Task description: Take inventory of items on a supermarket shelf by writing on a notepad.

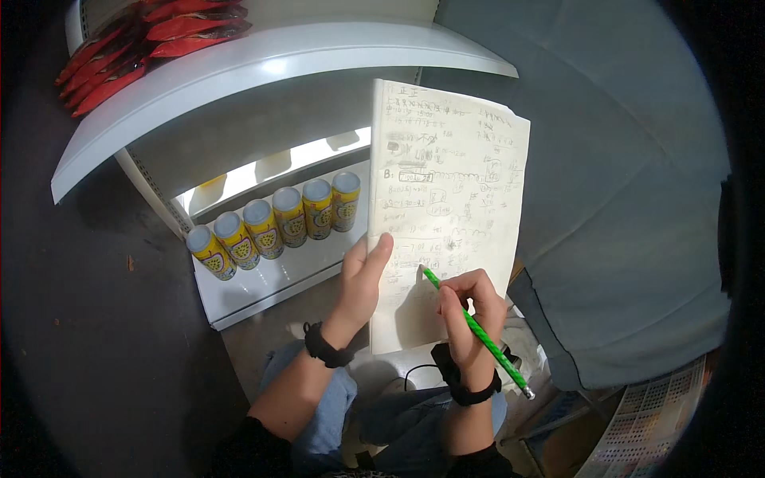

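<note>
My left hand (360, 281) grips the left edge of a paper notebook (412, 325), its thumb lying over the page. The page is covered with handwritten pencil notes and some struck-out lines. In my right hand (475, 310) is a green patterned pencil (484, 339) with a metal-banded eraser end. Its tip meets the lower middle of the page, among the written lines. Both wrists wear black bands. The fingers of my left hand behind the notebook are hidden.
Several yellow drink cans (263, 230) stand in a row on a low white shelf (239, 305) at left. Above it, an upper white shelf (281, 57) carries red packets (185, 27). Grey cloth (609, 197) hangs at right, above a perforated plastic basket (651, 412).
</note>
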### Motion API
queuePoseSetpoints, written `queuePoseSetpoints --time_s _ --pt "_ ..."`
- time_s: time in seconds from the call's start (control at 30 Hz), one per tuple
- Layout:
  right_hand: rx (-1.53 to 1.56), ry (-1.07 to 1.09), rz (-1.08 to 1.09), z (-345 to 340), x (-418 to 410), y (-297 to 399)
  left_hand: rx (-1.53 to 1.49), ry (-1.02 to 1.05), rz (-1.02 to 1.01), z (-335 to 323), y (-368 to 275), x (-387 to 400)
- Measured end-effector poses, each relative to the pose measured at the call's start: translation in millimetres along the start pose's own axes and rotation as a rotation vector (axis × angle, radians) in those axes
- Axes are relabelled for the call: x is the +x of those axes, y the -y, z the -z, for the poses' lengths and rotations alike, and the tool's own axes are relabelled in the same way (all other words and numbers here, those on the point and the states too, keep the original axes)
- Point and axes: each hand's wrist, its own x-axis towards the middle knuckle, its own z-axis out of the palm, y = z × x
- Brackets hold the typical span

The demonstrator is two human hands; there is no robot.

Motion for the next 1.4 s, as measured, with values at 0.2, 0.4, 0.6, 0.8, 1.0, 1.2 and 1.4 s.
queuePoseSetpoints --time_s 0.2,0.4,0.6,0.8,1.0,1.2,1.4 --pt "-0.02 0.08 0.086 -9 -2 0 0.02 -0.001 -0.024 -1 2 1" --pt "0.057 0.004 -0.017 -1 -1 -1 0.021 0.007 -0.004 -1 0 0" --pt "0.213 -0.04 -0.031 -3 -1 -4 0.061 0.038 -0.012 -3 0 -1" --pt "0.197 -0.049 -0.015 -6 -1 -5 0.072 0.054 -0.017 -3 -1 -2" --pt "0.157 -0.032 -0.001 -5 -1 -10 0.064 0.047 -0.024 -2 1 -1" --pt "0.115 -0.024 -0.009 -8 -1 -6 0.07 0.034 -0.017 -2 0 -2" --pt "0.135 0.002 -0.024 -6 -2 -6 0.091 0.023 -0.021 -4 -1 -2"
